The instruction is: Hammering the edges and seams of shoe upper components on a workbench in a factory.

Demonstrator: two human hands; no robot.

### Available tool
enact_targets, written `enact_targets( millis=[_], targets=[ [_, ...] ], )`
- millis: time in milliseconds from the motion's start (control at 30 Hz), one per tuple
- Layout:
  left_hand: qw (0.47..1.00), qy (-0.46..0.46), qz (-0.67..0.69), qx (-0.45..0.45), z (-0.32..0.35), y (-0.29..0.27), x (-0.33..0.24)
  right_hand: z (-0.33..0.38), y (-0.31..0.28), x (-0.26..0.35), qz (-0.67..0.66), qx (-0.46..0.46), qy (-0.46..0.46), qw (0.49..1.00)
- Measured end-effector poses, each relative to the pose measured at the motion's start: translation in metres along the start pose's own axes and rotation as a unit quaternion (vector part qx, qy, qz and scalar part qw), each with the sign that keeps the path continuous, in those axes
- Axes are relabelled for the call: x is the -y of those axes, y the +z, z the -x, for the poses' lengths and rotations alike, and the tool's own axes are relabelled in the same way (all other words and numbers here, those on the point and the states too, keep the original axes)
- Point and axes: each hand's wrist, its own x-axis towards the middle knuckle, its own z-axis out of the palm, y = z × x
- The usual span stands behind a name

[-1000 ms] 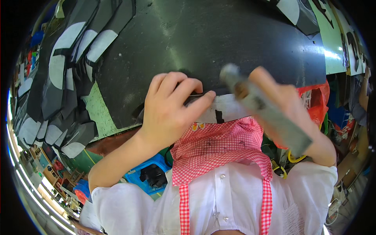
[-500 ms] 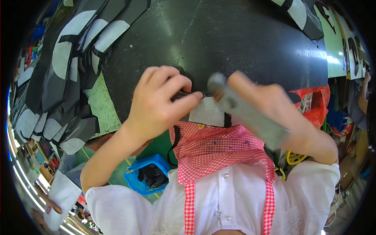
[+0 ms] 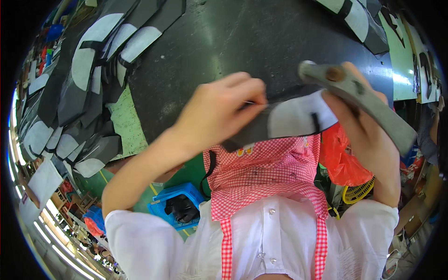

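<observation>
A flat dark grey piece point(image 3: 254, 129) with a white patch and a short black strip is held above the table's near edge, over my apron. My left hand point(image 3: 224, 109) is closed, pinching its left part along the upper edge. My right hand point(image 3: 357, 105) is closed around a hammer with a grey metal head point(image 3: 380, 105); a brown round handle end shows in the head. Fingers of the right hand also touch the right end of the dark piece. The hammer head hides much of this hand, and its handle is mostly out of sight.
The black tabletop point(image 3: 200, 51) has piles of similar dark and white pieces point(image 3: 77, 100) at left and more pieces point(image 3: 357, 23) at far right. Below are a blue basket point(image 3: 161, 207) with black material, a red plastic bag point(image 3: 343, 161) and a yellow basket point(image 3: 358, 191).
The dark piece has come up off the table edge and shifted right. My left hand moved right with it. My right hand and the hammer moved right, and its fingers now touch the piece.
</observation>
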Motion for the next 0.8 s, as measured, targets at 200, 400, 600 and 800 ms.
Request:
enact_targets(
  millis=[200, 400, 600, 800],
  targets=[
    [0.988, 0.045, -0.149, 0.009, -0.043, 0.027, -0.023, 0.030, -0.021, -0.006, -0.037, 0.150, 0.185, 0.970],
    [0.955, 0.198, -0.220, -0.020, -0.036, 0.014, -0.007, 0.016, -0.009, -0.002, -0.125, 0.170, 0.195, 0.958],
    [0.967, 0.167, -0.184, 0.052, -0.039, -0.003, 0.000, 0.000, -0.010, -0.009, -0.049, 0.161, 0.096, 0.981],
    [0.990, 0.074, -0.116, 0.042, -0.039, -0.006, 0.003, 0.005, 0.007, -0.012, -0.062, 0.153, 0.088, 0.982]
  ],
)
